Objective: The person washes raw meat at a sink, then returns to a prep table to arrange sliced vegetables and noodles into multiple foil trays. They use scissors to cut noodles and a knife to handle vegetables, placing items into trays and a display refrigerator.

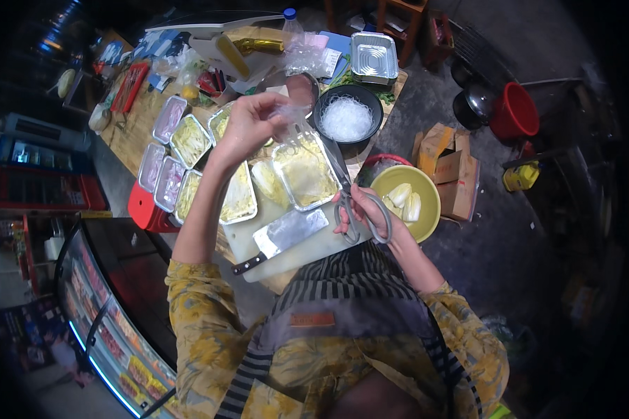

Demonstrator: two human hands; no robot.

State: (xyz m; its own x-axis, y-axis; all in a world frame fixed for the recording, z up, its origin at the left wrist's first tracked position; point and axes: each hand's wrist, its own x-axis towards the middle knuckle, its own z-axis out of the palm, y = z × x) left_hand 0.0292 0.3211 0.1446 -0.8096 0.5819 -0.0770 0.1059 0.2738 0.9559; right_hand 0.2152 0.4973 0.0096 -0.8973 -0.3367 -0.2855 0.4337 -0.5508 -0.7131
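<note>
My left hand (259,123) holds up a bunch of translucent glass noodles (293,120), whose strands hang over a foil tray of shredded cabbage (309,180). My right hand (364,209) grips grey-handled scissors (344,180), their blades pointing up toward a black bowl of glass noodles (347,119). Below the trays, a cleaver (291,233) lies on a pale cutting board (314,254). A piece of napa cabbage (269,180) rests between two foil trays. Partly behind my left forearm stands another cabbage-filled foil tray (239,196).
Several smaller filled foil trays (190,140) stand at the left. Stacked empty foil trays (375,57) are at the table's far corner. A yellow bowl (432,204) with cabbage pieces stands right of my right hand, near a cardboard box (451,173). A glass-fronted display case (115,324) is lower left.
</note>
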